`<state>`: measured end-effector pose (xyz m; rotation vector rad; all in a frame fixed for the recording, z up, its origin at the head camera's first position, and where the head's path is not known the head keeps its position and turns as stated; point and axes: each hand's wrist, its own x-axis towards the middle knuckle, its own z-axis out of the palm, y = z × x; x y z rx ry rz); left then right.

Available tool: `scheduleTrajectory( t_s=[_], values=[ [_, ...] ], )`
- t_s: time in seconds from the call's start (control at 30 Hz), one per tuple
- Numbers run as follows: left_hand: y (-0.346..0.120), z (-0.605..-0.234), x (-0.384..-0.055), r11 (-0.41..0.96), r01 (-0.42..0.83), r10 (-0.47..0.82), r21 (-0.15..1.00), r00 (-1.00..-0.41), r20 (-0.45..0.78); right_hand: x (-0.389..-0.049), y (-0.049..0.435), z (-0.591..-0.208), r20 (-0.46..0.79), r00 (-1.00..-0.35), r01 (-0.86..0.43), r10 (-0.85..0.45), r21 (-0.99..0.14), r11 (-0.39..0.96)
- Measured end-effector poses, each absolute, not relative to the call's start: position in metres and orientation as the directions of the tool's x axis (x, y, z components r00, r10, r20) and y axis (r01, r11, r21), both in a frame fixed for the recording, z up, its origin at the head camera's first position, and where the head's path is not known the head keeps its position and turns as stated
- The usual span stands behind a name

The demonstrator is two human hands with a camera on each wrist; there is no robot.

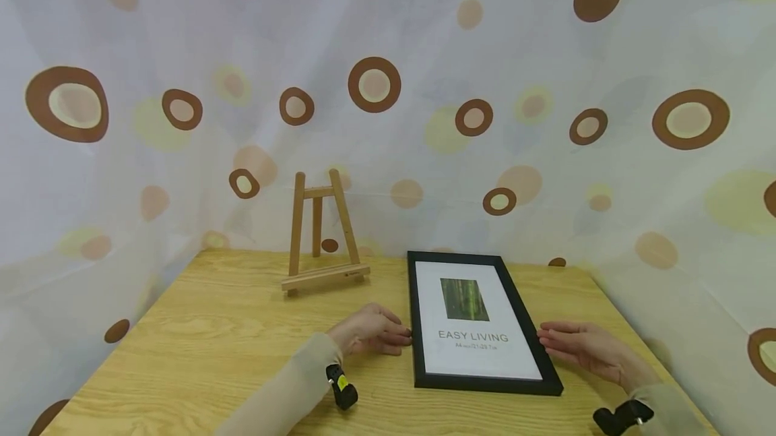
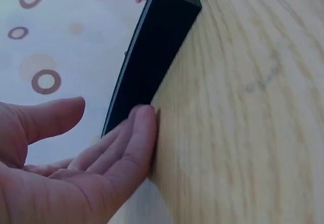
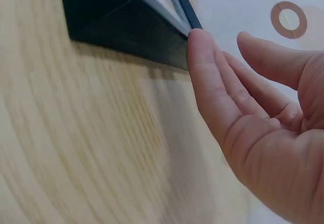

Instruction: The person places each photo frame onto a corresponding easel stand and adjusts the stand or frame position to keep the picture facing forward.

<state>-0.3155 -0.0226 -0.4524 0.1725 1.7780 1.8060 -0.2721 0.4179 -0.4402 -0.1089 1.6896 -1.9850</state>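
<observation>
A black picture frame with a white insert reading "EASY LIVING" and a small forest picture lies face up on the wooden table. At its left edge is my left hand, fingertips right at the frame's side. In the left wrist view, the fingers reach the black side low by the tabletop, thumb held apart. My right hand is at the opposite long edge. Its fingertips meet the frame's side in the right wrist view, fingers nearly straight and thumb raised.
A small wooden easel stands at the back left of the table, left of the frame. Behind and on both sides hangs a white curtain with brown and beige spots.
</observation>
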Motion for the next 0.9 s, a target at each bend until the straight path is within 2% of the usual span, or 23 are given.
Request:
scheduleTrajectory(
  t_s=[0.07,0.3,0.47,0.67,0.77,0.9],
  values=[
    [-0.022,-0.451,-0.315,0.068,-0.323,0.479,0.944,-0.819,-0.315,-0.272,0.418,-0.44,-0.284,-0.862,0.334,-0.419,-0.941,-0.052],
    [-0.021,-0.449,-0.314,0.082,-0.331,0.459,0.94,-0.825,-0.33,-0.273,0.414,-0.443,-0.333,-0.872,0.286,-0.359,-0.941,0.18],
    [-0.02,-0.45,-0.313,0.075,-0.32,0.464,0.944,-0.827,-0.318,-0.272,0.41,-0.445,-0.372,-0.878,0.301,-0.303,-0.919,0.255],
    [-0.021,-0.453,-0.314,0.04,-0.319,0.47,0.947,-0.83,-0.3,-0.272,0.402,-0.441,-0.347,-0.903,0.245,-0.253,-0.9,0.359],
    [-0.021,-0.453,-0.313,0.031,-0.311,0.468,0.95,-0.836,-0.289,-0.269,0.402,-0.439,-0.336,-0.903,0.238,-0.267,-0.91,0.34],
    [-0.02,-0.452,-0.311,0.028,-0.308,0.46,0.951,-0.84,-0.286,-0.264,0.407,-0.437,-0.306,-0.861,0.221,-0.405,-0.944,0.244]
  ],
)
